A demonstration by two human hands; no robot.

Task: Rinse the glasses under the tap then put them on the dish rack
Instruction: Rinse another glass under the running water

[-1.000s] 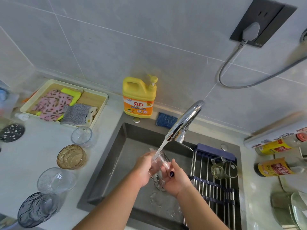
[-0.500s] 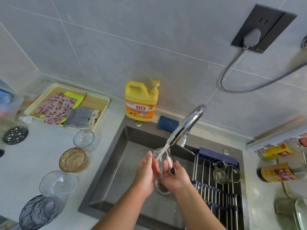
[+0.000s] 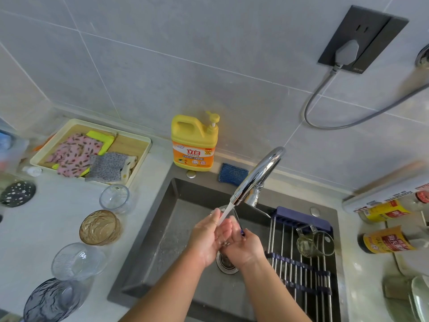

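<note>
Running from the tap [image 3: 257, 175], the water stream [image 3: 224, 213] lands on a clear glass [image 3: 228, 211] cupped between both hands over the sink [image 3: 176, 219]. The left hand [image 3: 205, 239] and right hand [image 3: 242, 248] have their fingers [image 3: 214, 217] curled on the glass. Right of the fingers, a glass mug [image 3: 314, 244] lies on the dish rack [image 3: 301, 263]. Left of them, four glasses [image 3: 99, 227] stand on the table [image 3: 27, 228].

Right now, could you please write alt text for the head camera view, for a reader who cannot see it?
Both hands, left hand and right hand, hold a clear glass under the running tap over the sink. One mug lies on the dish rack.
</note>
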